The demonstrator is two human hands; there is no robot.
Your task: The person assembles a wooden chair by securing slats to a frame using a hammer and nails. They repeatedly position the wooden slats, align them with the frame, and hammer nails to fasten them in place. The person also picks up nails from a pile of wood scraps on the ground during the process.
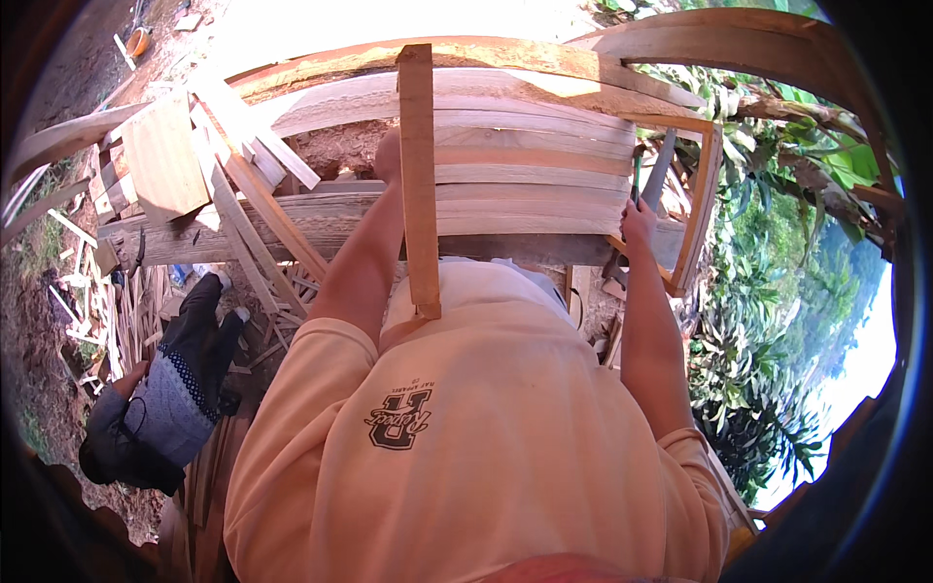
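Note:
A stack of pale wooden planks [525, 165] lies across a rough workbench in front of me. A long narrow wooden strip [419, 175] stands on end from my chest up over the planks. My left hand [387, 155] rests on the planks just left of that strip, which partly hides it, so its fingers cannot be made out. My right hand [637, 222] is at the right end of the stack, closed around the green-handled handsaw [659, 170], whose grey blade points up and away.
A curved wooden frame [700, 209] rims the bench on the right. Loose boards and offcuts [165, 160] pile up at the left. Another person [165, 408] crouches at lower left among wood scraps. Green plants [777, 321] fill the right side.

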